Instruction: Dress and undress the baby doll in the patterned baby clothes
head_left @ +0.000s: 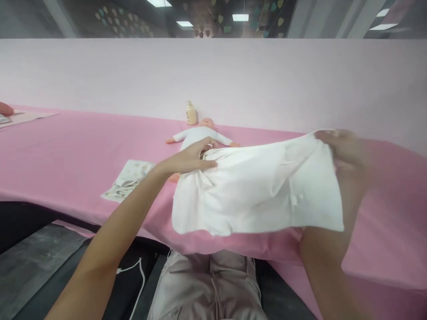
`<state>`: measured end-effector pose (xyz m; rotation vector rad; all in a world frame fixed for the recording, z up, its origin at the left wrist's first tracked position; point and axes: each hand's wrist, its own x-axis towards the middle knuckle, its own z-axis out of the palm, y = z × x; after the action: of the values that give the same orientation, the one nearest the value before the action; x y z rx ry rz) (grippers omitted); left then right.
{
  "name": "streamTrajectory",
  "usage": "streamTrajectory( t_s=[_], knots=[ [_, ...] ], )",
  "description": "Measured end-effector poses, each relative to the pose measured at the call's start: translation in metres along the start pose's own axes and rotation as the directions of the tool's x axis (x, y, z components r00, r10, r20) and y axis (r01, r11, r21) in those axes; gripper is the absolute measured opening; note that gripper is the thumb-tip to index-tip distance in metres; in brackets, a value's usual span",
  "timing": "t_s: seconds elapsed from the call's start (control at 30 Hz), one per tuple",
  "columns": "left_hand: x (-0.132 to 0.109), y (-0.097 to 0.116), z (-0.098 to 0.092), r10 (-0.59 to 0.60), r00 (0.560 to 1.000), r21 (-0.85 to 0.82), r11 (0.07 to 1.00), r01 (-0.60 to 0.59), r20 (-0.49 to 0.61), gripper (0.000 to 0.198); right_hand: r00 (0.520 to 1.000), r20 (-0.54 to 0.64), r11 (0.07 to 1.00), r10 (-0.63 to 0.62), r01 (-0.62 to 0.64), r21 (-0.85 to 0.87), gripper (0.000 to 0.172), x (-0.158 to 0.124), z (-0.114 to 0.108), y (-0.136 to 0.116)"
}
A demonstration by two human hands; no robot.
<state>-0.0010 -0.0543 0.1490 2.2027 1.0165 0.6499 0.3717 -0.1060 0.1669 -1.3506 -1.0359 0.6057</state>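
Observation:
A white cloth [253, 191], soft and creased with a bunched gather near its left end, hangs stretched out over the front edge of the table. My left hand [196, 156] pinches its upper left part between thumb and fingers. At the upper right corner, my right hand [345, 146] grips the same cloth; motion blurs it, and the cloth partly covers that forearm. Behind my left hand lies a baby doll [195, 134] on its back, dressed in white, arms spread. The cloth and my hand hide most of its lower body.
A pale yellow pump bottle [191, 114] stands by the wall near the doll's head. Left of my forearm lies a folded printed cloth [133, 171] on the pink table cover [83, 151]. A white cable [142, 275] hangs below the table edge.

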Motion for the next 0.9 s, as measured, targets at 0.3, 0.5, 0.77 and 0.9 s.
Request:
streamTrajectory(
  t_s=[0.3,0.5,0.77,0.9],
  knots=[
    [0.032,-0.091,0.006,0.086,0.940,0.575,0.808,0.128,-0.329,0.029,0.968,0.204,0.972,0.142,-0.098,-0.212,0.011,0.028,0.026,0.035],
    [-0.003,-0.067,-0.020,0.251,0.909,0.604,0.797,0.002,-0.334,0.031,0.994,0.111,0.995,0.007,0.004,-0.096,0.006,-0.006,0.003,-0.011],
    [-0.026,-0.015,-0.043,0.172,0.812,0.026,0.981,-0.191,-0.558,0.027,0.978,-0.105,0.983,-0.181,0.181,-0.011,0.016,-0.030,-0.031,-0.039],
    [0.006,-0.040,-0.020,0.029,0.836,-0.099,0.990,-0.099,-0.548,0.033,0.998,-0.044,0.998,0.050,-0.052,-0.039,0.008,-0.001,-0.017,0.010]
  ],
)
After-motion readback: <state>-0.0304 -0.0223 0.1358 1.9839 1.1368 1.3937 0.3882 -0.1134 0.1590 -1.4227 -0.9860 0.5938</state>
